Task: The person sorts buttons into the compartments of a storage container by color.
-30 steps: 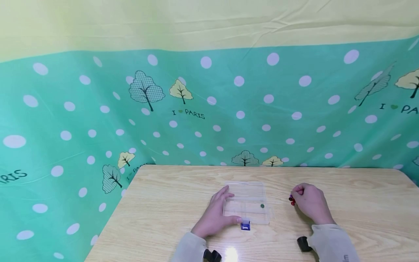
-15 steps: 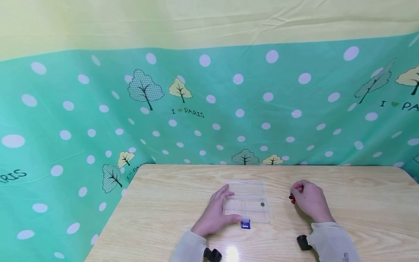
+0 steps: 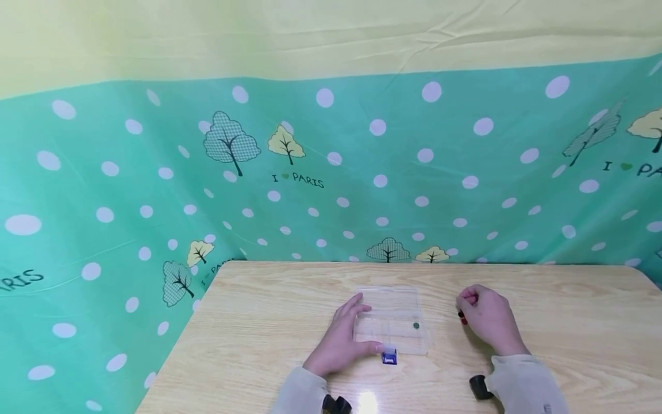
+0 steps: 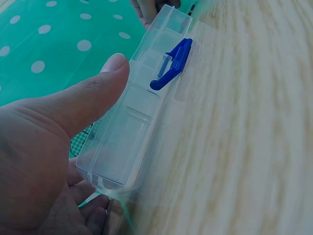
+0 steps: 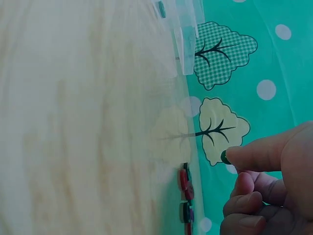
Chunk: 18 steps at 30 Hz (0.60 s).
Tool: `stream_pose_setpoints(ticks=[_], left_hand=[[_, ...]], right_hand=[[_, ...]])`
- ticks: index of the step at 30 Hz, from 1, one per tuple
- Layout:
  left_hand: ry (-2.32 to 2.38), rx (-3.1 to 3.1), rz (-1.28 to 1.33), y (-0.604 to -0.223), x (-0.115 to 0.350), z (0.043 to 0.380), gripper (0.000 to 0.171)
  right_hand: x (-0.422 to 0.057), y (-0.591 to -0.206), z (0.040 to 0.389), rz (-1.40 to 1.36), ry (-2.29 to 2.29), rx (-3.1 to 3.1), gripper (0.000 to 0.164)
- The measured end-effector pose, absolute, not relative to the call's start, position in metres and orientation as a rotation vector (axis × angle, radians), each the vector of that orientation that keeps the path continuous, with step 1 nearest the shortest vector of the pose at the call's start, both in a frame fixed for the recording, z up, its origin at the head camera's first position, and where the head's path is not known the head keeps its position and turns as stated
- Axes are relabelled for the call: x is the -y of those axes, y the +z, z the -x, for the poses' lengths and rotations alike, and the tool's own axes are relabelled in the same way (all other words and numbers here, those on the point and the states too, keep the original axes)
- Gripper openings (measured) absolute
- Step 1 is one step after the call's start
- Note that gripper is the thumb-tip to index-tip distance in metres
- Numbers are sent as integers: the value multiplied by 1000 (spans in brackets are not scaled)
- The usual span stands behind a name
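A clear plastic compartment box (image 3: 402, 344) with a blue latch (image 3: 389, 357) stands on the table, lid folded back. My left hand (image 3: 341, 339) holds it at its left end, thumb on the front edge and fingers reaching round the side. One small green disc, perhaps a button (image 3: 416, 326), lies in a right-hand compartment. Right of the box, my right hand (image 3: 491, 319) pinches another small green disc (image 5: 225, 157) between thumb and finger, above the surface. Below these fingertips lie several small red and dark discs (image 5: 185, 183), partly hidden by the hand in the head view.
The wood-grain table (image 3: 248, 322) runs back to a green dotted cloth curtain (image 3: 310, 207). Black straps with cameras sit at both wrists, the right camera (image 3: 481, 387) close above the tabletop.
My right fingertips have shifted slightly left at the small pile, and fewer pieces show beneath them in the head view. The left hand and the box stay in place.
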State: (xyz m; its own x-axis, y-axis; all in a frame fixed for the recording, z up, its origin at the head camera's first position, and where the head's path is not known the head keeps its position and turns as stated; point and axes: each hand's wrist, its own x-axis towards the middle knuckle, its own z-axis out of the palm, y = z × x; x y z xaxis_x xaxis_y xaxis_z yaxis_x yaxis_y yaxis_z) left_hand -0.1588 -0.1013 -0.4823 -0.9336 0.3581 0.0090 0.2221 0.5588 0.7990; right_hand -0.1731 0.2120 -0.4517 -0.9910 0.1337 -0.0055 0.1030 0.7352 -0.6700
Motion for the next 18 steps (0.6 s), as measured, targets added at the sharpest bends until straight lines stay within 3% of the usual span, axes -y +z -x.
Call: stream_pose_setpoints(ticks=[18], left_hand=[[1330,-2639,-484,-485,101,158,84]], right_hand=[[-195,-439,168,98,1131,2870,17]])
